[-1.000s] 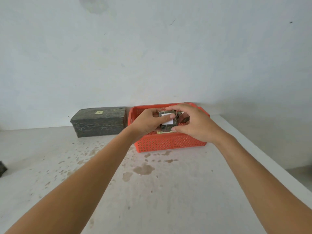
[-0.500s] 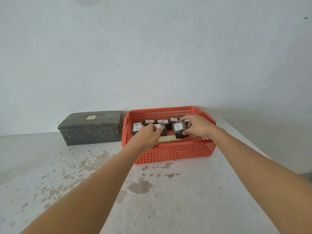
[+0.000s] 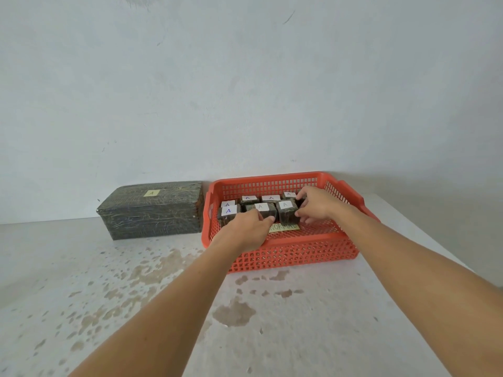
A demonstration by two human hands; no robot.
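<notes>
Orange basket (image 3: 299, 254): fingers of the right hand (image 3: 315, 205) pinch an A-labelled block (image 3: 285, 213), apparently seating it in the row; the left hand (image 3: 245, 227) steadies the neighbouring block (image 3: 261, 207), its finger hold unclear.

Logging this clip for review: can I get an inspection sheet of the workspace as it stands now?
Surface: pale table, blotched with brown stains.
Job's things: orange basket holding dark blocks with white A labels; yellow note on its floor.
Clutter: dark box with a yellow A label, beside the basket.
Hands: right hand grips the front right block; left hand touches the front middle block, grip hidden.
Cables: nothing seen.
Surroundings: plain white wall behind the table.
</notes>
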